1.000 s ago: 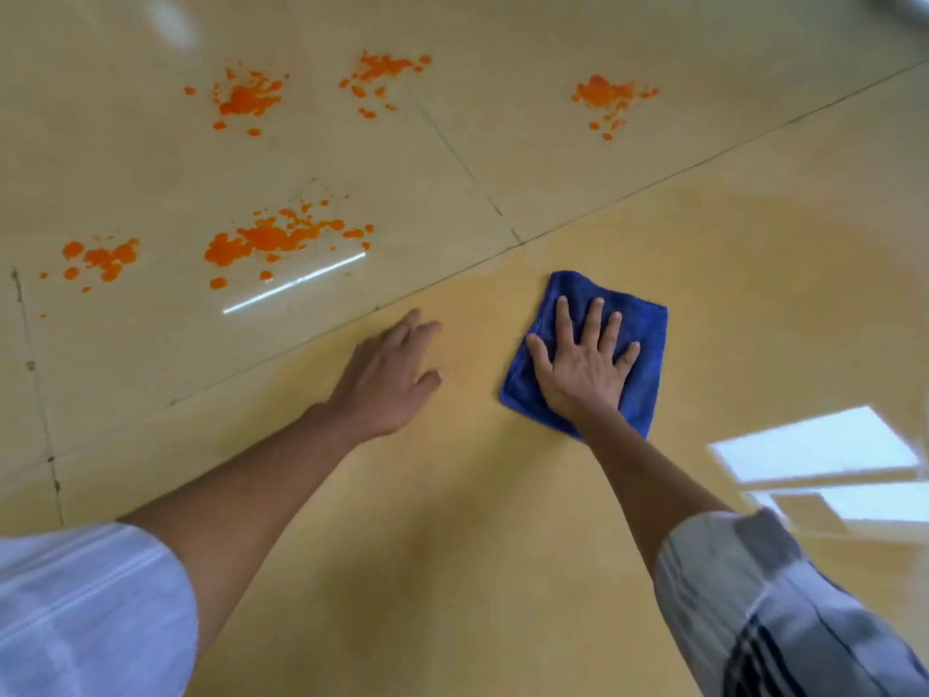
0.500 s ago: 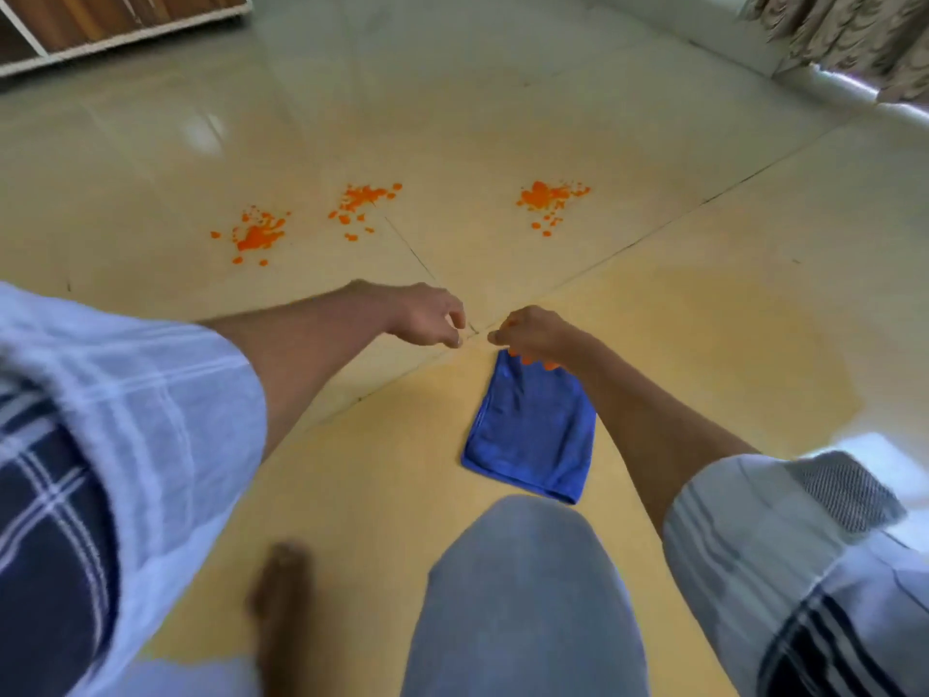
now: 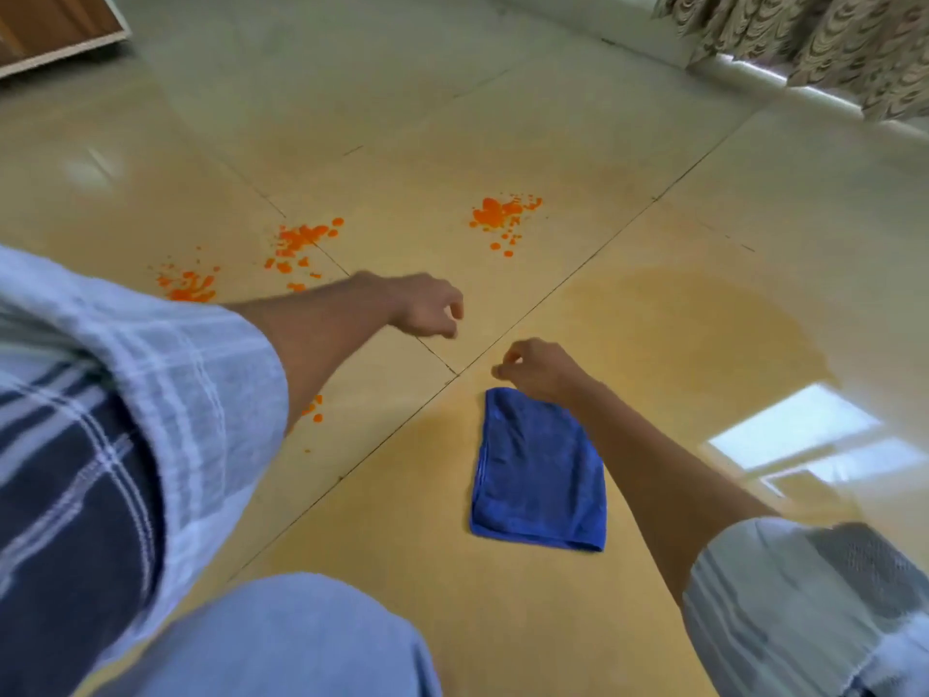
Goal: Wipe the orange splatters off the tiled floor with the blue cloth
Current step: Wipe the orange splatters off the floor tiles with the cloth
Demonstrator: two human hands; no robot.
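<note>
The blue cloth (image 3: 538, 470) lies folded flat on the tiled floor (image 3: 402, 118), on a yellowish smeared patch. My right hand (image 3: 540, 369) hovers just past the cloth's far edge with its fingers curled and nothing in them; its forearm crosses the cloth's right corner. My left hand (image 3: 427, 306) hangs loosely curled above a tile joint, also holding nothing. Orange splatters sit beyond the hands: one (image 3: 500, 216) ahead, another (image 3: 301, 238) to the left, a third (image 3: 188, 286) by my left sleeve. A few small orange drops (image 3: 314, 410) show under my left forearm.
My bent knee (image 3: 281, 636) fills the bottom of the view. Patterned curtains (image 3: 804, 37) hang along the wall at top right. A wooden furniture base (image 3: 45, 27) stands at top left. A bright window reflection (image 3: 794, 435) lies on the floor to the right.
A second ago my right palm pressed flat on the cloth and my left hand rested on the floor. Both hands then gathered at the cloth's far edge, and now they are apart, off the folded cloth.
</note>
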